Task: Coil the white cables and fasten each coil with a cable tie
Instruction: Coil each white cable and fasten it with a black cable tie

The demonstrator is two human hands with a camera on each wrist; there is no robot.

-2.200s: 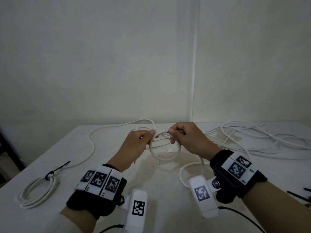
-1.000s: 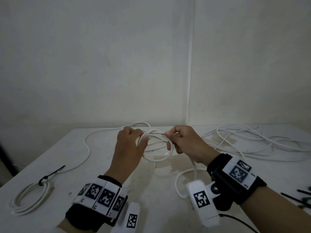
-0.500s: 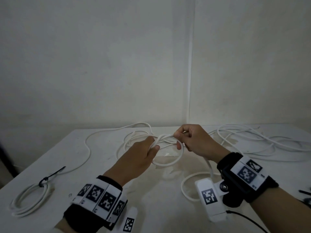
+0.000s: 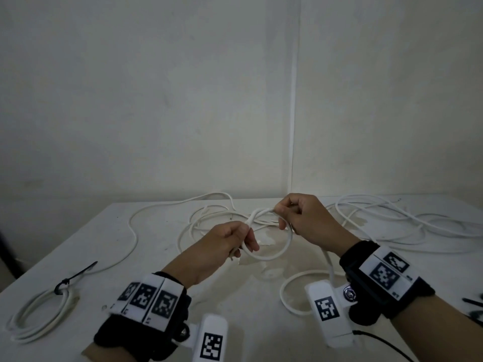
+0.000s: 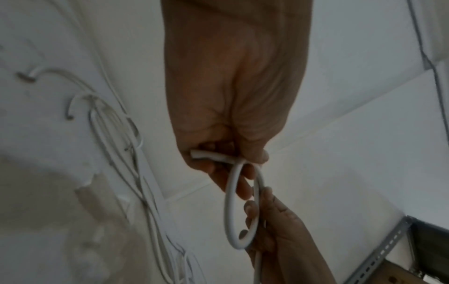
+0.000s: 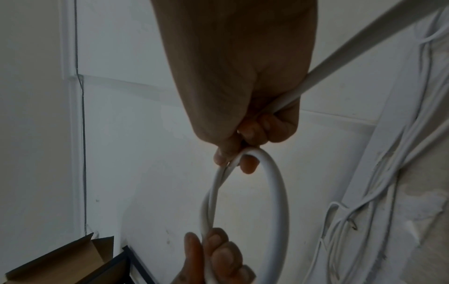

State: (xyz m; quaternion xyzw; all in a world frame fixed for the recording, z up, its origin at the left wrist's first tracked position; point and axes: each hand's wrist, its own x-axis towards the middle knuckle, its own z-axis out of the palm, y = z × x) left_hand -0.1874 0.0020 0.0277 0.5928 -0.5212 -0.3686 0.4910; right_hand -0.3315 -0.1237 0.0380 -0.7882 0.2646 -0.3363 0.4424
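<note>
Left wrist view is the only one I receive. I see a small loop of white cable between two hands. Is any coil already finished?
Observer: Yes. In the head view, one finished coil lies at the near left of the table, bound with a black cable tie.
Operator: Where does the cable go after the right hand?
Observer: The cable leaves the right hand on its little-finger side and drops to a slack loop on the table beside the right wrist.
Operator: Is much cable still loose?
Observer: Yes. Loose white cable spreads over the far right of the table, beyond the right hand.
</note>
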